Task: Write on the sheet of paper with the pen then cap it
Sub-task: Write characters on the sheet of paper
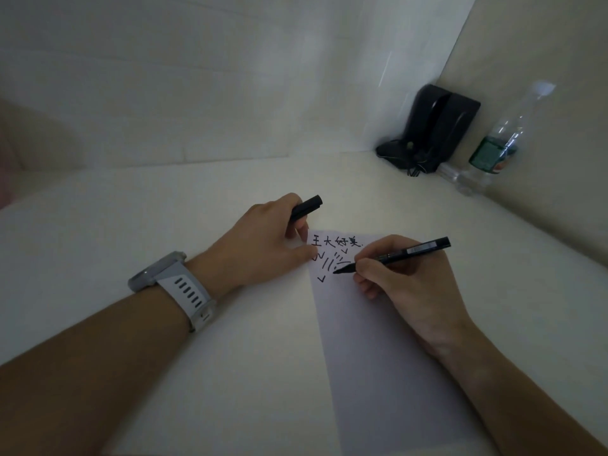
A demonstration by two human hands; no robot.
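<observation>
A white sheet of paper (368, 350) lies on the pale table, with black characters and short strokes written near its top edge. My right hand (411, 281) grips a black pen (394, 256), uncapped, whose tip touches the paper among the strokes. My left hand (263, 245) rests at the sheet's top left corner, fingertips pressing on the paper, and holds the black pen cap (306, 207) between thumb and fingers. A grey watch sits on my left wrist.
A black device with tangled cables (431, 130) stands in the far right corner against the wall. A clear plastic bottle with a green label (493, 146) stands beside it. White walls enclose the table at the back and right.
</observation>
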